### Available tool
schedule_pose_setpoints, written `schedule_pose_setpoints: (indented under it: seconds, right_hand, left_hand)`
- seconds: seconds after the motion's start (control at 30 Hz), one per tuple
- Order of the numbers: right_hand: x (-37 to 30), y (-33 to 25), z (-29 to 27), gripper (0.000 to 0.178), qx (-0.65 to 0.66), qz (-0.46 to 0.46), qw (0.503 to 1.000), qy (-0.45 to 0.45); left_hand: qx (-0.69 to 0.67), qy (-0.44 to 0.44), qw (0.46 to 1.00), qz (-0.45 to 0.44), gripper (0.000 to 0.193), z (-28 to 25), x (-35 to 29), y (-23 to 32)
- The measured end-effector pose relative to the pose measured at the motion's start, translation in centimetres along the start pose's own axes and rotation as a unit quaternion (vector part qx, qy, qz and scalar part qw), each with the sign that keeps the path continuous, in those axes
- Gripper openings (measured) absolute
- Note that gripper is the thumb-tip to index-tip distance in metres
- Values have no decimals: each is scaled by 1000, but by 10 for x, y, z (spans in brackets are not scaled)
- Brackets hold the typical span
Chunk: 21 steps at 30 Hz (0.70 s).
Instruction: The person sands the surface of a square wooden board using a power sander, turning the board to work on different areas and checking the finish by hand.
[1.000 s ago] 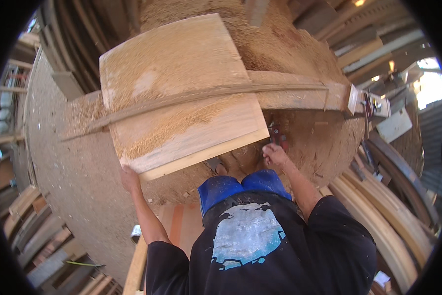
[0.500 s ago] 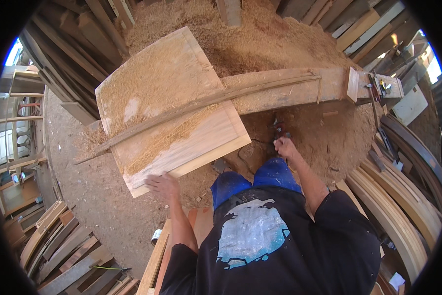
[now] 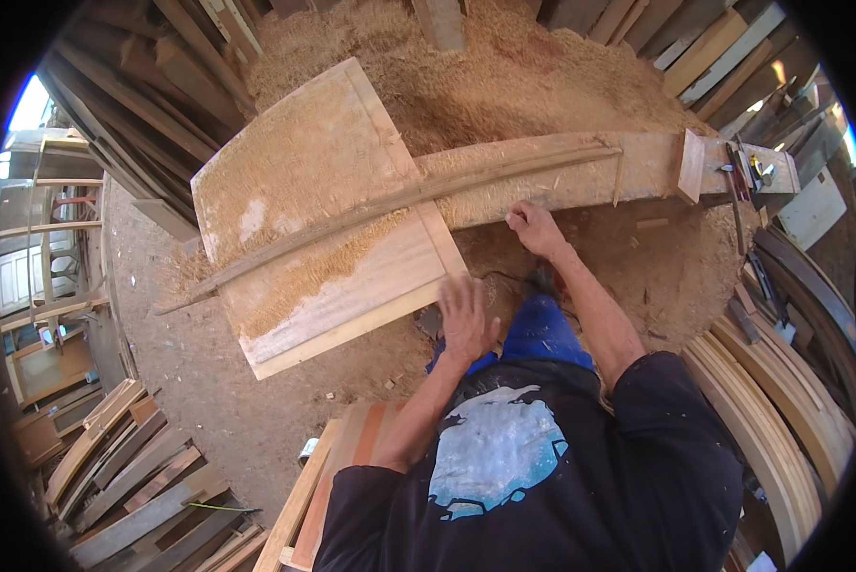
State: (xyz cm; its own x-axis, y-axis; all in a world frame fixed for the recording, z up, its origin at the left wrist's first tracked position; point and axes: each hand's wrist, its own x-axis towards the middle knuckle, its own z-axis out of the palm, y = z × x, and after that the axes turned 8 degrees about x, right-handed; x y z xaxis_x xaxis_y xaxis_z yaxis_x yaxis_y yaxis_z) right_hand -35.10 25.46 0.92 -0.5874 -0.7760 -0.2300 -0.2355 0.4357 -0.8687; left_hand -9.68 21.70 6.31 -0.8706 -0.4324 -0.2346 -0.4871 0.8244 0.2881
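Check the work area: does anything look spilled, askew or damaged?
Yes: loose wood shavings are scattered over much of the wooden panel and lie thick beyond the bench, like an uncleared spill. The panel also sits at a slant across the bench, out of line with it. I see no clear damage.

1 view: head cam, left one of 2 side-by-side fisheyes, upright, not mirrored. Looks steeply down from above the wearer's shirt [image 3: 542, 458], facing out over the left hand [image 3: 464, 319] and right hand [image 3: 535, 231] to board [image 3: 390, 272] and beam [image 3: 657, 167]. Shirt nearest, large at lower middle; floor [image 3: 209, 381] farther below. Planks [image 3: 152, 477] at sides, bent toward the round rim; corners black.
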Motion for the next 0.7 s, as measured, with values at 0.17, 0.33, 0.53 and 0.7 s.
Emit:
schedule_pose_setpoints:
  seconds: [0.17,0.33,0.53,0.7]
  right_hand:
    - [12,-39,-17,36,-90,-4,993,81]
    - [47,-68,-31,55,-270,-55,956,100]
    - [61,-45,-33,61,-380,-83,920,50]
    - [38,-48,-18,46,-392,-37,917,66]
  left_hand:
    - [-414,-126,901,-43,36,27,-4,-14]
    - [-822,101,381,-412,52,74,-54,-111]
    - [-787,372,276,-407,60,27,-63,-207]
    - [-741,420,329,-407,52,37,-65,-214]
